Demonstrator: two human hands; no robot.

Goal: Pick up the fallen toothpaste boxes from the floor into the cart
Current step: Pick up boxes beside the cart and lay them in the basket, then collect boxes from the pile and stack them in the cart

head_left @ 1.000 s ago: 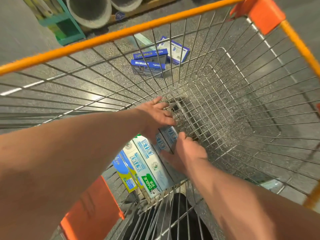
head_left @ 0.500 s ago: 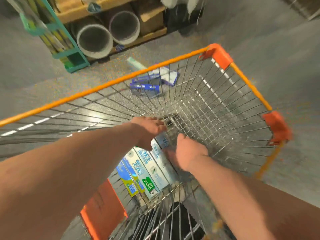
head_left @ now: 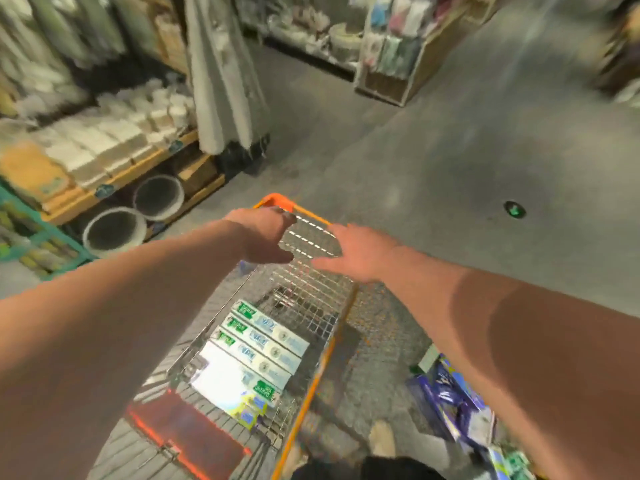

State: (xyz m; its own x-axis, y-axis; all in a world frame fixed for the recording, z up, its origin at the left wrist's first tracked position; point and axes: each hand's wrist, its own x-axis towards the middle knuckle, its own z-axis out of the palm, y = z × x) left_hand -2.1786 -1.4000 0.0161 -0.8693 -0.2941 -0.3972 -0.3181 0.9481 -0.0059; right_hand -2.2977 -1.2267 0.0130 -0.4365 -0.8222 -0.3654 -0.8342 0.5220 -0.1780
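The cart [head_left: 313,308] is a wire basket with an orange rim and orange corner caps. Inside it, along its left wall, four long white toothpaste boxes [head_left: 264,344] lie flat, side by side and touching, each with a small green label at one end and pale blue print along the face. The green labels carry white lettering, too blurred to read. At the near end of the row a smaller yellow-and-blue pack [head_left: 250,412] lies against the boxes. The rest of the basket floor toward the far end is bare mesh.

On the floor [head_left: 450,161] to the right of the cart, near its near right corner, lie more boxes [head_left: 453,396], dark blue and purple with white patches, heaped and smeared by blur; no writing on them can be made out.

Both hands hover over the far end of the cart. The left hand [head_left: 265,237] is near the far left corner, fingers curled loosely, holding nothing. The right hand [head_left: 358,252] is above the right rim, fingers spread wide, empty.

Shelves [head_left: 114,157] with white goods stand to the left.
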